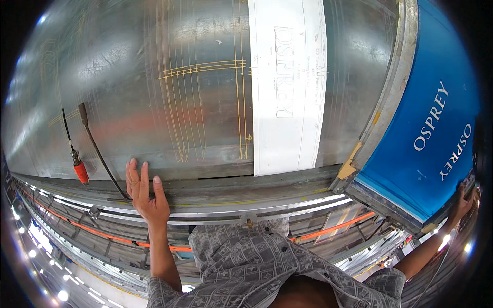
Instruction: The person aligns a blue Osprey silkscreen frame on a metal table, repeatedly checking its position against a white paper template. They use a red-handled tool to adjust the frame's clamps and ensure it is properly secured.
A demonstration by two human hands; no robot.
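My left hand (146, 192) lies at the near edge of a metal-topped table (118, 123), fingers stretched out and apart, holding nothing. A thin black rod or hose (97, 146) runs across the top just beside it. Further left lies a hand tool with a red sleeve (80, 169) and a dark, slim shaft. At the far right my right hand (463, 203) is by the near right corner of a glossy blue panel (405, 149) with white lettering. Its fingers seem closed around something dark at the picture's rim, which I cannot make out.
A white paper sheet (262, 149) with printed outlines lies across the metal top, beside yellow scribed lines (203, 66). A raised metal frame (385, 97) separates the top from the blue panel. Metal rails (215, 215) and an orange strip (87, 226) run below the near edge.
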